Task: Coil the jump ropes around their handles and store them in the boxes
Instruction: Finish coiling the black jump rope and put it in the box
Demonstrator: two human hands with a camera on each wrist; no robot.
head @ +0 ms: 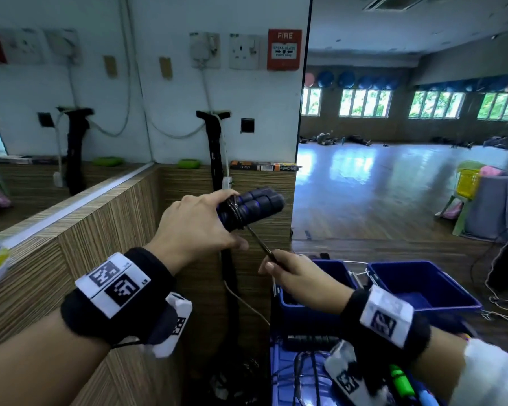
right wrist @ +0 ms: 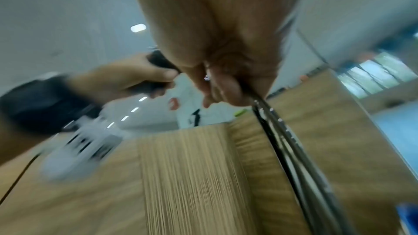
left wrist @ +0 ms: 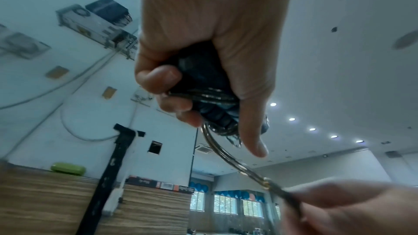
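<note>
My left hand (head: 206, 227) grips the two black, blue-ringed jump-rope handles (head: 254, 205) side by side at chest height, with several turns of thin dark rope (head: 236, 210) coiled round their near end. A doubled strand (head: 260, 241) runs down and right to my right hand (head: 288, 271), which pinches it. In the left wrist view the fingers (left wrist: 162, 78) curl round the handles (left wrist: 203, 78), and the rope (left wrist: 228, 160) leads to the right hand (left wrist: 339, 208). The blurred right wrist view shows the rope strands (right wrist: 287, 140) hanging from the right fingers (right wrist: 224, 88).
Two blue boxes stand low at the right: a nearer one (head: 308, 310) behind my right hand, an open one (head: 423, 284) further right. More rope and handles (head: 308, 341), one green (head: 401, 380), lie below. A wood-panelled ledge (head: 100, 230) runs along the left.
</note>
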